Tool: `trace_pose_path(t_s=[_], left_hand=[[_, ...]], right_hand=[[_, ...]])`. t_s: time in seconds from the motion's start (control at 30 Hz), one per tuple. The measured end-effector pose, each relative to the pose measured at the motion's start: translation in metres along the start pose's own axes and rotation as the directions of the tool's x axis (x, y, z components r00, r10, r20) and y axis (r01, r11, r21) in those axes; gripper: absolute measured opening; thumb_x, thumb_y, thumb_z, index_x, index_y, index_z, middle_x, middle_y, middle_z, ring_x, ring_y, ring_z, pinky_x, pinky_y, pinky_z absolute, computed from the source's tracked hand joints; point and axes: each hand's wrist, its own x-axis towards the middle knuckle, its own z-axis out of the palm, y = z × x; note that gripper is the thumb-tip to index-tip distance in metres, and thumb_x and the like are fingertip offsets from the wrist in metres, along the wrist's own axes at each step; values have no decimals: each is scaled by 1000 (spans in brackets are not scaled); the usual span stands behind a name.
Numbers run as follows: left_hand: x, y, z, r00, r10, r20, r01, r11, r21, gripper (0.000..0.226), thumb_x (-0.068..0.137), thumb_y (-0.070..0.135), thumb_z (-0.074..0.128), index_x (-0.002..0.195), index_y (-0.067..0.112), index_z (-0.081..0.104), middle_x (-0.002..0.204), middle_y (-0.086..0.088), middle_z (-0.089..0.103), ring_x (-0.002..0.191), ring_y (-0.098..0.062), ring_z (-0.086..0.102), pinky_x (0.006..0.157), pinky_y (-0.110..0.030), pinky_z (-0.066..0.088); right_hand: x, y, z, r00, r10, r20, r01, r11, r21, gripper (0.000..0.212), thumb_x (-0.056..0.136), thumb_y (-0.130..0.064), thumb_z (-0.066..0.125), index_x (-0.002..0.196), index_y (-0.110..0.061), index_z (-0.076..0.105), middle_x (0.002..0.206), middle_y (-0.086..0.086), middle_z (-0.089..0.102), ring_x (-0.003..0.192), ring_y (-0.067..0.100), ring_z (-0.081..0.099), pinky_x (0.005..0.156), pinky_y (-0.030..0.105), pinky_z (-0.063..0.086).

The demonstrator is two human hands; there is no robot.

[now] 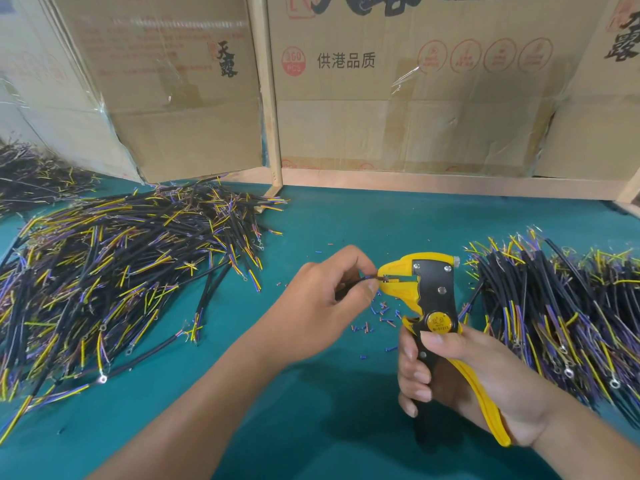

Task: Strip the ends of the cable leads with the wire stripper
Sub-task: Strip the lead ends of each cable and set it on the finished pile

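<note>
We see a thin black cable [353,280], its coloured leads fed into the yellow beak of the wire stripper [420,289], pinched by our left hand [325,299] just beside that beak, while our right hand [460,379] wraps the handles below, the lead tips hidden inside.

Green-covered table [311,427], flattened cardboard boxes [415,98] taped upright behind, pale wooden frame post [268,98] between them.
</note>
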Motion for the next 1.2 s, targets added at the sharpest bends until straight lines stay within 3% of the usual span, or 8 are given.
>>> trace_pose_path(t_s=[0.2,0.6,0.87,1.07,1.2], left_hand=[[0,2,-1,1000,19,-13,-18,998,66,9,99,25,46,91,25,51,59,-3,36,51,-11,28,48,-19,24],[0,6,2,1000,-5,-22,7,994,105,12,100,23,43,97,17,53,62,-12,44,53,-14,31,50,-28,28],[0,7,3,1000,-10,-18,11,997,73,10,99,23,44,97,18,53,62,-13,47,51,-12,31,48,-25,27],[0,7,1,999,-25,-39,27,997,69,20,97,29,40,82,22,52,62,-3,40,55,-11,31,51,-24,28],[0,4,1,999,-52,14,51,996,79,29,100,29,34,78,21,51,66,-6,38,62,-19,33,57,-34,30]], right_hand=[[0,1,-1,1000,-6,-3,6,1000,-6,35,82,-30,80,91,-4,59,72,15,41,64,28,44,67,46,46],[-1,0,2,1000,14,-23,-15,999,-29,36,83,-34,80,85,-5,59,70,13,39,60,27,42,64,45,45],[-1,2,9,997,-1,-72,2,1000,17,45,80,-42,81,78,-5,56,66,11,35,54,24,38,55,41,42],[1,4,17,989,-24,-146,23,1000,-10,54,72,-51,86,71,-8,53,60,7,32,45,18,33,47,32,38],[0,-1,17,969,-21,-246,7,998,-56,59,65,-59,86,65,-13,48,54,1,27,38,12,24,41,21,30]])
